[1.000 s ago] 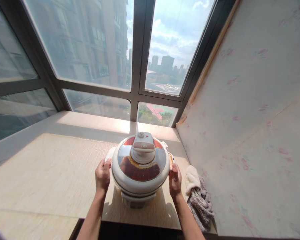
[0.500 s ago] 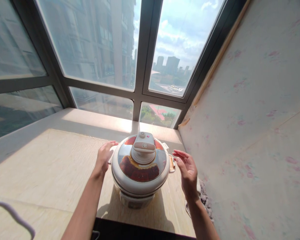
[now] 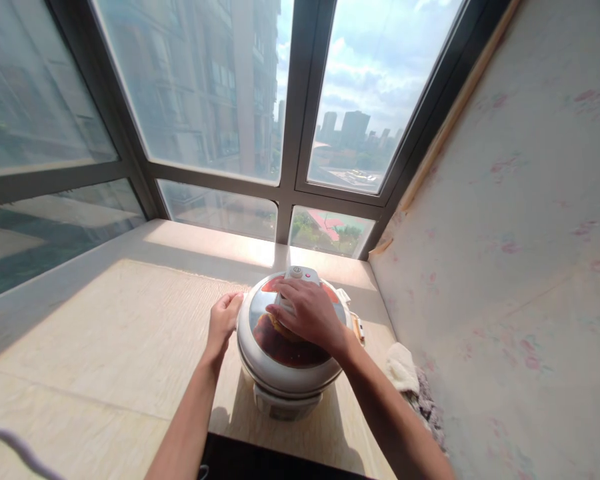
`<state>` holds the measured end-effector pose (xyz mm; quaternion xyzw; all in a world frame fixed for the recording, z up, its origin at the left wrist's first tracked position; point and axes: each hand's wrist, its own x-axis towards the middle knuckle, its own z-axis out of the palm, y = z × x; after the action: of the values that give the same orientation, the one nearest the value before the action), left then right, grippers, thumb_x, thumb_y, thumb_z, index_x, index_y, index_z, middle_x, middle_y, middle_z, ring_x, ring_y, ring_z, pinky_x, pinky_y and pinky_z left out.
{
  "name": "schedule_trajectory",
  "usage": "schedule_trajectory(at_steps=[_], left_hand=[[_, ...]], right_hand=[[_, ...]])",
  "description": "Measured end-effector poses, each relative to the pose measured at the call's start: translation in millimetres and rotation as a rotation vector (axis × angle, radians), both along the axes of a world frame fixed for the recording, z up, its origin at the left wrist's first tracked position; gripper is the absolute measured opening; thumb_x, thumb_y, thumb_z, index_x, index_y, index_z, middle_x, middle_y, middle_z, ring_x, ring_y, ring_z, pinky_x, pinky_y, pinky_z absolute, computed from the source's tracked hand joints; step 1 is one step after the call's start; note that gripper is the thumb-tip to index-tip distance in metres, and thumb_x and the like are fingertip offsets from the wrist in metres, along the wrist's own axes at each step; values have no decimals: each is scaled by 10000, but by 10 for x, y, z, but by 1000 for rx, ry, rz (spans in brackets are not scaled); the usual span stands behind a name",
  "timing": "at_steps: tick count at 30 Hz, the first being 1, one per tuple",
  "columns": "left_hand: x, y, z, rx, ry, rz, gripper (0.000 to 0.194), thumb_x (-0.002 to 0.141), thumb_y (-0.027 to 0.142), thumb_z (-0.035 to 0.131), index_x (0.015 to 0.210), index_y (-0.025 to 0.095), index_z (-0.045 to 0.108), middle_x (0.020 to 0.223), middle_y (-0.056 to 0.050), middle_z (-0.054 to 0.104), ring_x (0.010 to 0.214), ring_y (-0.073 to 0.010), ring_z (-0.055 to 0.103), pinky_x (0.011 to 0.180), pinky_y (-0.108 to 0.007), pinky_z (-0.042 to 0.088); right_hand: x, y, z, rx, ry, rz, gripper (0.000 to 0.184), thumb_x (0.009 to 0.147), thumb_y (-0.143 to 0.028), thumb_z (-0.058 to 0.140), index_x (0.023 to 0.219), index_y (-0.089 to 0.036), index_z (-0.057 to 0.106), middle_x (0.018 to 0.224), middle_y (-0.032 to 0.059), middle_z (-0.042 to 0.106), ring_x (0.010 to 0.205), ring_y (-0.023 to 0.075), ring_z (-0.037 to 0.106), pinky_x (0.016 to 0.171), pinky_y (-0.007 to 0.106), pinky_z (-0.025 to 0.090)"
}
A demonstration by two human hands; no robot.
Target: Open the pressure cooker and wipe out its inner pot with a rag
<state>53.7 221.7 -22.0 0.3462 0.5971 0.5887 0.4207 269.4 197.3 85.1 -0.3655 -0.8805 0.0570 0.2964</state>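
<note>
A white electric pressure cooker (image 3: 287,380) with a shiny, red-and-brown reflecting lid stands on the sill, lid closed. My right hand (image 3: 305,310) lies over the lid's top handle, its fingers wrapped around it and covering most of it. Behind the fingers the valve knob (image 3: 296,271) and a small red button still show. On the cooker's left side, my left hand (image 3: 225,319) is closed on the side handle, which the hand mostly hides. The right side handle (image 3: 357,328) of the cooker is bare.
A pale mat (image 3: 105,333) covers the sill to the left. Dark-framed windows (image 3: 287,193) rise behind, and a papered wall (image 3: 520,267) slopes up on the right. Cloths (image 3: 403,368) lie against that wall. A grey cord (image 3: 17,447) curves in at lower left.
My right hand has moved from beside the right side handle onto the lid's top handle. My left hand stays at the left side handle. The view has shifted slightly.
</note>
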Motion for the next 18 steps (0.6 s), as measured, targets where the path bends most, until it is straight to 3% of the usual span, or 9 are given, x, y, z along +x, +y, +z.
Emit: schedule_trajectory(at_steps=[5,11,14,18], left_hand=[[8,-35,-80,38,-118,-23,572,599,585,799,916,115,725,784,-60,699,684,-176,594,636,-283,467],[-1,-35,-175,29,-142,-27,597,643,600,808,980,115,722,788,-69,709,605,-163,560,545,-264,384],[3,-47,-155,32,-145,-32,606,647,603,806,986,109,718,787,-66,703,598,-152,544,552,-261,384],[19,-71,-95,34,-212,-18,608,599,570,842,967,103,715,760,-42,678,622,-147,542,599,-272,436]], right_hand=[[27,-52,-108,55,-2,-235,325,962,-332,740,1220,-144,682,1315,142,688,1140,309,653,954,422,499],[-53,-112,-161,108,-29,-351,330,969,-395,733,1184,-149,690,1061,108,717,973,288,634,868,417,485],[-39,-60,-152,134,-69,-356,301,966,-454,745,1046,-168,699,1008,103,707,946,287,623,844,403,474],[99,74,-147,158,-120,-224,351,951,-512,773,1009,-173,705,973,86,696,941,266,626,821,368,474]])
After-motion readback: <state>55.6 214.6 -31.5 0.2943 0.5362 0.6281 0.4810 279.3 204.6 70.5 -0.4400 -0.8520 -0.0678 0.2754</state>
